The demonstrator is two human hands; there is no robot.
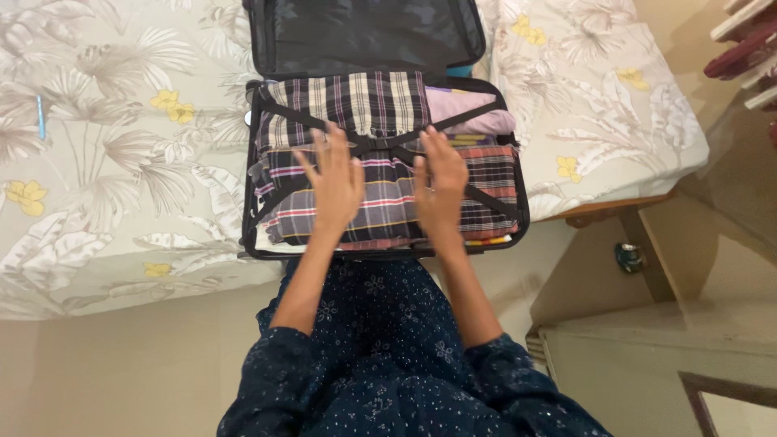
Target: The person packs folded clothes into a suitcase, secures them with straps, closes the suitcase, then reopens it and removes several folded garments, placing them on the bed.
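Note:
An open black suitcase lies on the bed, its lid folded back. Folded plaid cloths fill it, with a pale pink garment at the upper right. Black crossed straps meet at a buckle over the clothes. My left hand hovers flat over the plaid cloth just below the buckle, fingers spread. My right hand is beside it on the right, fingers together and extended. Neither hand holds anything.
The bed carries a floral bedsheet in grey and yellow, with a blue pen at the far left. The bed's wooden leg stands at right. A shelf edge shows at the top right.

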